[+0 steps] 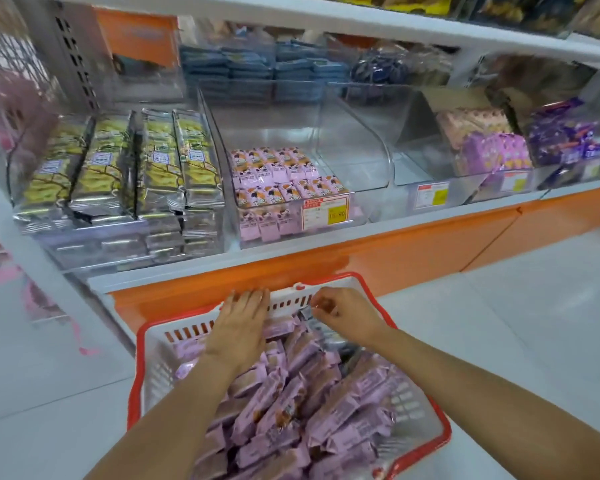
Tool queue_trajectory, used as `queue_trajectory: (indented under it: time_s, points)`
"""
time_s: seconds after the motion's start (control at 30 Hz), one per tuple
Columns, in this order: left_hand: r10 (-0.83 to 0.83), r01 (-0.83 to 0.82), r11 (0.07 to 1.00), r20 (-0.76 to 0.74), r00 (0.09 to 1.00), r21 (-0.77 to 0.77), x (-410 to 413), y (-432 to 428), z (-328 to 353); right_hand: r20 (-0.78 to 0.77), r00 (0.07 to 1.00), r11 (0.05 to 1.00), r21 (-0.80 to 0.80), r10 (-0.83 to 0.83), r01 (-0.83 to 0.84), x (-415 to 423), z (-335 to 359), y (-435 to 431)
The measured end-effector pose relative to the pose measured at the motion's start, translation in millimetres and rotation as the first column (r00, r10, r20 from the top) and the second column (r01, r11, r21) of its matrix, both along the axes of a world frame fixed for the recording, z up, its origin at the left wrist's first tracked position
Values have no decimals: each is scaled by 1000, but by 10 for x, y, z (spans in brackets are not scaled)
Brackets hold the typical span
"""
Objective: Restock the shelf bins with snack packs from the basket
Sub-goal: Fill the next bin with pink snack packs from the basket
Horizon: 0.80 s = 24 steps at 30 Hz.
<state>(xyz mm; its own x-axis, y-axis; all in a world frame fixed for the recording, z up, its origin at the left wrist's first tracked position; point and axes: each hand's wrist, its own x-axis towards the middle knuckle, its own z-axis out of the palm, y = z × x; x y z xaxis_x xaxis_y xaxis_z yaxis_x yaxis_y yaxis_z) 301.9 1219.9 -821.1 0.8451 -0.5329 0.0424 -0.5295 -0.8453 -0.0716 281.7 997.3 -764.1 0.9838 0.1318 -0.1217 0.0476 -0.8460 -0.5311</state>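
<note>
Snack packs lie heaped in the basket on the floor, below the half-filled bin. They look light, soft and slippery, best pinched at a crimped end. The left hand lies flat on them, fingers straight. The right hand curls, seemingly pinching one.

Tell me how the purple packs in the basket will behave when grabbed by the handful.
Probably light: the purple packs are small and heaped loosely in the basket. Likely slippery: the glossy film wrappers lie at all angles, so a handful may slide apart. Fairly stiff, I guess: each keeps a blocky shape, though crimped ends look floppy.
</note>
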Motion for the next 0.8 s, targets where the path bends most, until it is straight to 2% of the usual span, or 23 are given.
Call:
queue_trajectory:
  time_s: [0.07, 0.23, 0.37, 0.5, 0.67, 0.8]
  points:
    - [-1, 3, 999, -29, 1000, 49, -24, 67, -146, -82, 997, 996, -85, 8, -15, 20, -229, 9]
    - [18, -17, 999, -56, 998, 34, -59, 106, -287, -220, 975, 974, -214, 31, -80, 127, -683, 26]
    - [9, -1, 997, -101, 995, 81, -16, 93, -305, -211, 973, 954, -261, 91, -146, 182, -797, 27]
    - [30, -28, 999, -41, 999, 47, -31, 104, -340, -233, 969, 936, -315, 86, -159, 174, -883, 20]
    - [48, -40, 996, -115, 992, 74, -61, 41, -197, -261, 964, 969, -221, 53, -113, 113, -882, 11]
    - [40, -40, 999, -172, 984, 6, -70, 42, -99, -234, 970, 987, -130, 62, -95, 92, -674, 30]
